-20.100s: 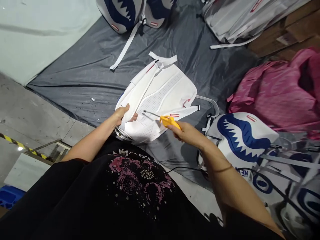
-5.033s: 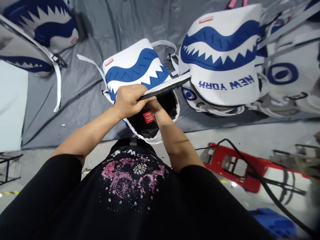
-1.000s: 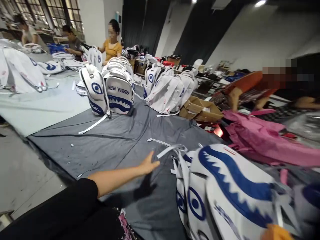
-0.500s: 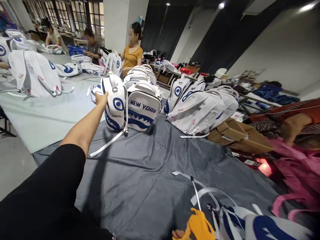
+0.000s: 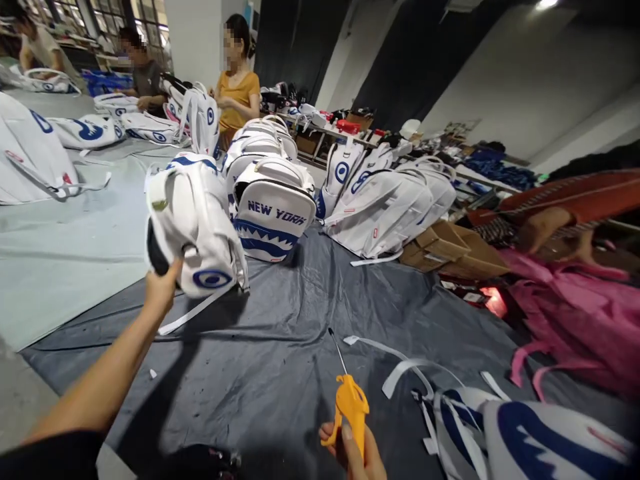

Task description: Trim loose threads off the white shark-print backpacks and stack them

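My left hand (image 5: 163,287) is closed on the near end of a white backpack (image 5: 195,223) with a blue eye patch. The bag is tipped over toward me, and a loose white strap trails from it onto the dark cloth. At the bottom centre my right hand (image 5: 357,457) grips an orange air blow gun (image 5: 353,407), its thin metal nozzle pointing up and away. Just behind the tipped bag stands an upright white backpack (image 5: 273,210) lettered NEW YORK. To the right of the blow gun lies another white and blue bag (image 5: 545,433) with loose straps.
More white backpacks (image 5: 385,207) stand at the centre right, beside an open cardboard box (image 5: 450,247). Pink bags (image 5: 575,313) lie at the right, near another person's arms (image 5: 545,227). Across the table a person in a yellow top (image 5: 240,97) stands by more bags.
My left hand has pulled the backpack toward me and tipped it from upright. My right hand has come further into view with the blow gun, whose nozzle has swung left.
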The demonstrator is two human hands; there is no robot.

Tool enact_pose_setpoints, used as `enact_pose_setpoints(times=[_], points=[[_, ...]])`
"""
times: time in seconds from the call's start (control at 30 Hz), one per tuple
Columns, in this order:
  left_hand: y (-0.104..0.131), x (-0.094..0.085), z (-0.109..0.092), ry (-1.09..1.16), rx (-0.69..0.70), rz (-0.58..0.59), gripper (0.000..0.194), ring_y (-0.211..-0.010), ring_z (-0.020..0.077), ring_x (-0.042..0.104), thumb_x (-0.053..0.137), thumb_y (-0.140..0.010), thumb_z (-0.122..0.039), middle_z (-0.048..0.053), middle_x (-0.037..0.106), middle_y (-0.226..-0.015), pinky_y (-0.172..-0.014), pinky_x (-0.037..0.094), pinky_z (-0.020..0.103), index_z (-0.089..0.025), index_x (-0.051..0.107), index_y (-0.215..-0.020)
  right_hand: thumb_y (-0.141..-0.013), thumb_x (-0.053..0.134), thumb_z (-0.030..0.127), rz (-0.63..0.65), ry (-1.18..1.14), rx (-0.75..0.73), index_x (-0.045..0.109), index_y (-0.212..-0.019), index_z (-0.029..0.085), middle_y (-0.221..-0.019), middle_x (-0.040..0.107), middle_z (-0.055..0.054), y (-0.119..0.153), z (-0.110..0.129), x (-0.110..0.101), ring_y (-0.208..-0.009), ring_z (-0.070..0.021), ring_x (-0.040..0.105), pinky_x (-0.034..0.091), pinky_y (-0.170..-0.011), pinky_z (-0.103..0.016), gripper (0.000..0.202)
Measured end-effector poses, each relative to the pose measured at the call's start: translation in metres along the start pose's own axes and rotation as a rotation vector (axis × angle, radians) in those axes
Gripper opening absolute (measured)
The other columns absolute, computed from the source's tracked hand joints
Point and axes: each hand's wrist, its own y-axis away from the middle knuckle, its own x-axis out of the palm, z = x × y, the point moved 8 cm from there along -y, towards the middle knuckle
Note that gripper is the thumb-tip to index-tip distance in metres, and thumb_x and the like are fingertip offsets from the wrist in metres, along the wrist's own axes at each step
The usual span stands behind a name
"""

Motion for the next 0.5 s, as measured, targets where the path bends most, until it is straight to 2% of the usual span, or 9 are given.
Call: enact_pose_setpoints(times=[0.03,0.1,0.17,0.27,0.33,0.4,0.47,0.5], points=[[0.029,-0.02,-0.002,-0.03,0.027,0.015,0.045,-0.099,0.0308,0.071,0.078,-0.068,-0.047,0.013,0.075,-0.102,-0.087,0.061,0.04,-0.013,0.071,-0.096,-0.062,0.077,0.073,0.021,-0.011,0.008,0.068,-0.095,0.021,-0.081,0.075,-0.006,0.002,0.002,0.0,-0.076,-0.0263,0.074,0.061,-0.071,-0.036,0.063],[0.087,-0.034,-0.013,-0.07,0.041,0.179,0.044,-0.093,0.0318,0.072,0.079,-0.065,-0.05,0.011,0.076,-0.096,-0.084,0.062,0.042,-0.015,0.072,-0.09,-0.062,0.077,0.074,0.057,-0.034,0.031,0.067,-0.096,0.02,-0.08,0.075,-0.006,0.006,0.004,-0.002,-0.076,-0.0254,0.074,0.061,-0.071,-0.035,0.065],[0.144,-0.019,-0.031,-0.064,0.025,0.372,0.042,-0.085,0.0315,0.072,0.08,-0.063,-0.052,0.011,0.076,-0.087,-0.077,0.062,0.041,-0.015,0.072,-0.081,-0.059,0.077,0.077,0.083,-0.06,0.045,0.064,-0.098,0.019,-0.08,0.076,-0.007,0.013,0.006,-0.008,-0.076,-0.0251,0.075,0.06,-0.071,-0.034,0.071],[0.217,0.031,-0.066,0.106,-0.022,0.614,0.047,-0.081,0.0292,0.072,0.082,-0.062,-0.054,0.01,0.076,-0.086,-0.073,0.061,0.038,-0.013,0.074,-0.084,-0.058,0.076,0.079,0.132,-0.098,0.03,0.062,-0.103,0.019,-0.082,0.076,-0.006,0.028,0.009,-0.026,-0.077,-0.0239,0.074,0.06,-0.073,-0.033,0.076],[0.251,0.061,-0.09,0.269,-0.058,0.718,0.053,-0.083,0.0282,0.073,0.084,-0.061,-0.055,0.011,0.077,-0.091,-0.076,0.061,0.037,-0.012,0.075,-0.091,-0.064,0.072,0.08,0.13,-0.128,-0.01,0.06,-0.108,0.02,-0.084,0.075,-0.006,0.039,0.011,-0.051,-0.077,-0.0231,0.074,0.059,-0.073,-0.033,0.076],[0.271,0.075,-0.103,0.364,-0.103,0.741,0.059,-0.08,0.0279,0.072,0.086,-0.058,-0.058,0.011,0.076,-0.089,-0.074,0.061,0.037,-0.011,0.074,-0.091,-0.07,0.066,0.081,0.065,-0.131,-0.055,0.059,-0.113,0.019,-0.084,0.075,-0.006,0.048,0.014,-0.087,-0.075,-0.0237,0.073,0.058,-0.069,-0.034,0.076],[0.28,0.073,-0.094,0.406,-0.158,0.688,0.063,-0.076,0.0276,0.072,0.086,-0.057,-0.063,0.011,0.076,-0.084,-0.07,0.06,0.038,-0.012,0.073,-0.091,-0.076,0.061,0.078,-0.075,-0.09,-0.146,0.06,-0.116,0.017,-0.085,0.074,-0.007,0.057,0.02,-0.131,-0.075,-0.0251,0.071,0.057,-0.066,-0.035,0.073],[0.284,0.067,-0.079,0.425,-0.182,0.642,0.065,-0.076,0.0271,0.071,0.084,-0.058,-0.065,0.01,0.075,-0.085,-0.07,0.06,0.037,-0.013,0.072,-0.095,-0.079,0.059,0.075,-0.148,-0.053,-0.211,0.061,-0.116,0.016,-0.086,0.073,-0.008,0.063,0.025,-0.151,-0.077,-0.0259,0.071,0.057,-0.067,-0.036,0.07]])
